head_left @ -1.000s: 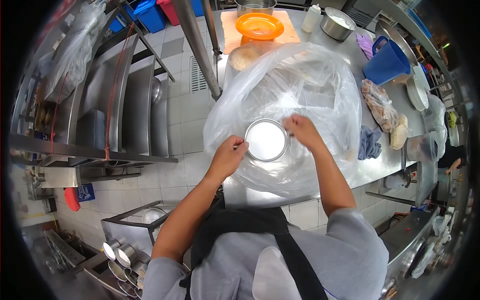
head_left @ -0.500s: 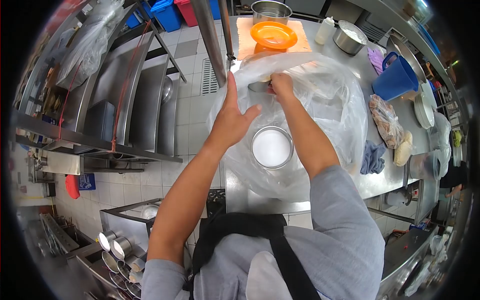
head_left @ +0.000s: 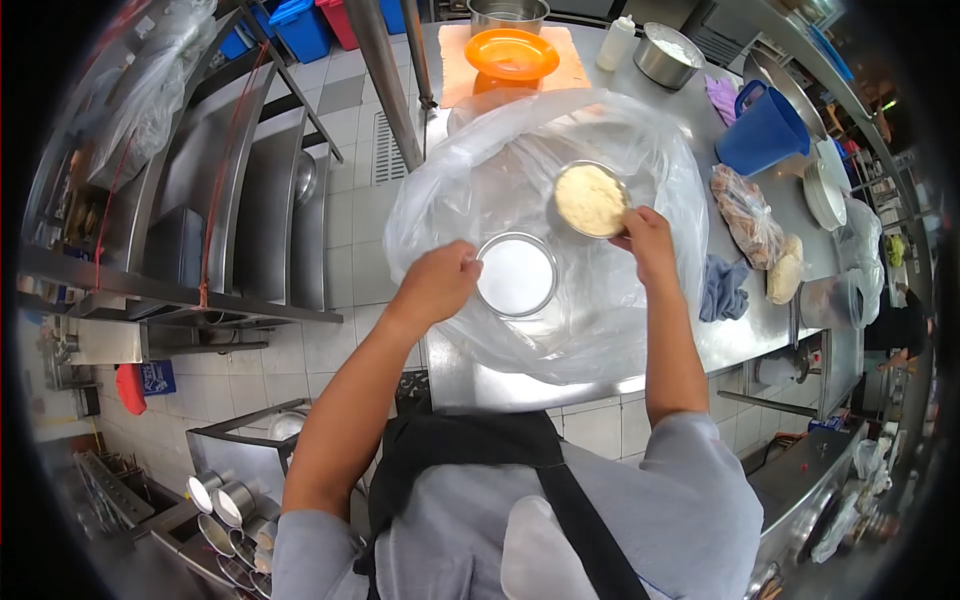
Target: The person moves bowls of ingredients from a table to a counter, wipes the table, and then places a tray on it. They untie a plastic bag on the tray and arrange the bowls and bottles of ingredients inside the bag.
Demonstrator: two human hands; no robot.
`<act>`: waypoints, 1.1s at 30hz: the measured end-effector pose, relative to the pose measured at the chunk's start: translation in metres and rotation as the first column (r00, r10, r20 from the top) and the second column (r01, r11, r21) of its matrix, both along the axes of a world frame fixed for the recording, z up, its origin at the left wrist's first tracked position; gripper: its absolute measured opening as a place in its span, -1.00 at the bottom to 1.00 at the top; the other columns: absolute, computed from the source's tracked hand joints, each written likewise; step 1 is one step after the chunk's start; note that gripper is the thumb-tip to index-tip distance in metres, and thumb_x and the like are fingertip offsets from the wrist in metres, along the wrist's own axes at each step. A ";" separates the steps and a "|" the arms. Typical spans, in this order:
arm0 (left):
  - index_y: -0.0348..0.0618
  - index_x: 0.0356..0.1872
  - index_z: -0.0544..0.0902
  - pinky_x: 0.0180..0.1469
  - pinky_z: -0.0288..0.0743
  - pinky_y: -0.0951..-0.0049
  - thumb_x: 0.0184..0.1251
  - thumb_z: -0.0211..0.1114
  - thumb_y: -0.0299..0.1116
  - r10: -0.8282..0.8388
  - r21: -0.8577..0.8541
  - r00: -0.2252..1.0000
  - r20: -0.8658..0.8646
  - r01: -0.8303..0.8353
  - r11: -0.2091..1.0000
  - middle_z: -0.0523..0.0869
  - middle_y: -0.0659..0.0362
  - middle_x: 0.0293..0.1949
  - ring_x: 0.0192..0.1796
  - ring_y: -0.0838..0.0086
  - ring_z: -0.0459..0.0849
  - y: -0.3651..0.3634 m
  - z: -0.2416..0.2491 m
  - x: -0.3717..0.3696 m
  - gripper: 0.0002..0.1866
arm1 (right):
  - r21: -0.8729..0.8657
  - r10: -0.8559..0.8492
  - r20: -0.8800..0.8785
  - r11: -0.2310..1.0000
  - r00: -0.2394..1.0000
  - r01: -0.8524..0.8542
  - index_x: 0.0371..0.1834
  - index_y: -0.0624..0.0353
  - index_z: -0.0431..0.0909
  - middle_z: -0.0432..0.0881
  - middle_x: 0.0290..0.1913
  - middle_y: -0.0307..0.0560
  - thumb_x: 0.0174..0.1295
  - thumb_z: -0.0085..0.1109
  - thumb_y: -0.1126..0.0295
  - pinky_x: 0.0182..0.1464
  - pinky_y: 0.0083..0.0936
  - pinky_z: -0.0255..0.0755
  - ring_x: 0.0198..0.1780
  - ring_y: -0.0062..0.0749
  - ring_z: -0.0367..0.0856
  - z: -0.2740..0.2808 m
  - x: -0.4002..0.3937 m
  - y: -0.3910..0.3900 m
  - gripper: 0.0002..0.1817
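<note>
A large clear plastic bag (head_left: 600,310) billows over the steel counter (head_left: 500,385). At its centre sits a round metal tin (head_left: 516,275) of white powder; the left hand (head_left: 437,283), closed, grips its rim at nine o'clock. At two o'clock, the right hand (head_left: 650,240) pinches a smaller tin (head_left: 591,199) heaped with pale yellowish, crumbly powder.

No legible text anywhere. Blue label (head_left: 157,377) on wall below steel shelf (head_left: 180,295) carries white print (too small and blurred to read). Containers, jug, bins near shelf: no readable markings.
</note>
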State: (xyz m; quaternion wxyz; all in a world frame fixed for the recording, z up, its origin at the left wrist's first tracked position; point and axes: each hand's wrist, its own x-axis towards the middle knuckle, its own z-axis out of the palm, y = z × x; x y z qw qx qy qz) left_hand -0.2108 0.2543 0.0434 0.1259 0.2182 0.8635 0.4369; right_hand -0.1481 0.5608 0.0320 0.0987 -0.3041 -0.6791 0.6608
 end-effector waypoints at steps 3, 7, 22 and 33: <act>-0.27 -0.28 0.61 -0.07 0.48 0.25 0.24 0.16 -0.27 0.044 -0.154 0.953 0.300 0.003 0.988 0.68 -0.10 -0.29 -0.18 0.08 0.64 0.005 -0.016 0.004 -0.76 | 0.006 -0.079 -0.008 0.997 0.997 0.079 -0.38 0.30 0.50 0.59 -0.38 -0.12 0.19 0.04 0.41 -0.20 -0.50 0.59 -0.35 -0.45 0.60 0.010 0.035 0.004 -0.85; -0.31 -0.45 0.56 -0.15 0.46 0.17 0.13 0.17 -0.30 0.051 -0.172 0.956 0.289 -0.001 0.985 0.66 -0.10 -0.38 -0.26 0.03 0.62 0.016 -0.019 0.006 -0.78 | -0.005 -0.147 -0.018 0.989 0.989 0.147 -0.39 0.27 0.50 0.58 -0.40 -0.15 0.19 0.04 0.42 -0.19 -0.51 0.60 -0.36 -0.48 0.60 0.010 0.065 0.003 -0.87; -0.24 -0.62 0.44 -0.51 0.31 0.43 0.08 0.21 -0.43 0.343 0.172 0.898 0.276 -0.398 0.901 0.43 0.23 -0.67 -0.55 0.58 0.40 -0.029 0.033 0.050 -0.82 | 0.153 -0.040 -0.157 0.986 0.987 0.065 -0.40 0.21 0.54 0.53 -0.41 -0.26 0.17 0.11 0.37 -0.20 -0.55 0.53 -0.35 -0.58 0.51 0.042 0.059 0.013 -0.87; -0.25 -0.60 0.46 -0.47 0.45 0.48 0.09 0.20 -0.47 0.906 0.339 0.242 0.348 -0.933 0.119 0.50 0.24 -0.63 -0.54 0.56 0.54 -0.269 0.031 0.156 -0.85 | 0.072 0.427 -0.207 0.904 0.880 -0.422 -0.28 0.25 0.45 0.55 -0.26 -0.16 0.25 0.05 0.44 -0.14 -0.56 0.45 -0.22 -0.52 0.52 0.058 -0.011 -0.121 -0.90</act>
